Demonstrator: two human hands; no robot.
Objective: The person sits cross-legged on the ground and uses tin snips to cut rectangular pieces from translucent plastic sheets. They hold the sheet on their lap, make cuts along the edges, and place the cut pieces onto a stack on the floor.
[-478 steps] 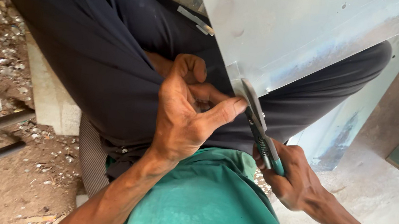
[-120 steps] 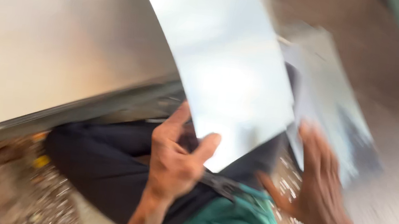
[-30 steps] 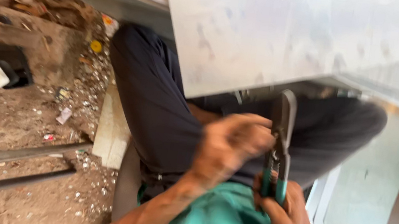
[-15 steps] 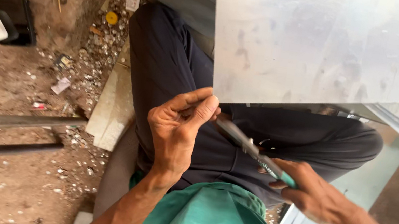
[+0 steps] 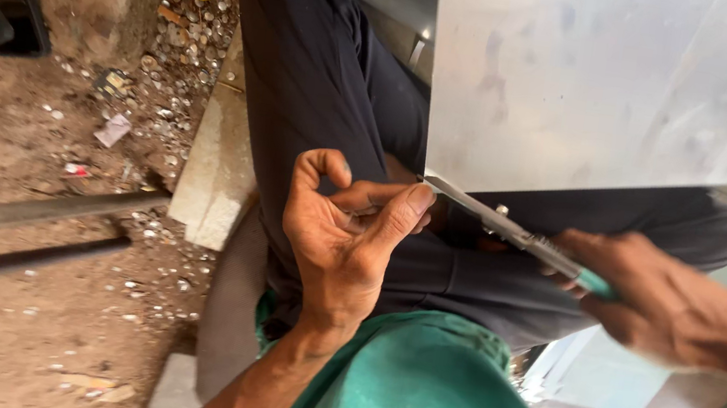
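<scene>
Snips [image 5: 509, 233] lie almost level across the lap, long axis running from the right hand [image 5: 659, 304] at the handle end toward the lower left corner of the sheet metal [image 5: 623, 79], where the blade tips meet the sheet's bottom edge. The sheet stands above the dark trousers [image 5: 323, 86], its corner just over the knees. The right hand's grip is clamped around the green-tipped handles, wrist coming in from the right, so the sheet corner lies to its left along the tool's line. The left hand [image 5: 345, 234] is nearer the corner: palm turned up, thumb and forefinger pinched together right at the blade tips; what they pinch, if anything, cannot be told. A grey stone block [image 5: 214, 166] sits on the littered dirt floor [image 5: 44, 284] beside the leg.
</scene>
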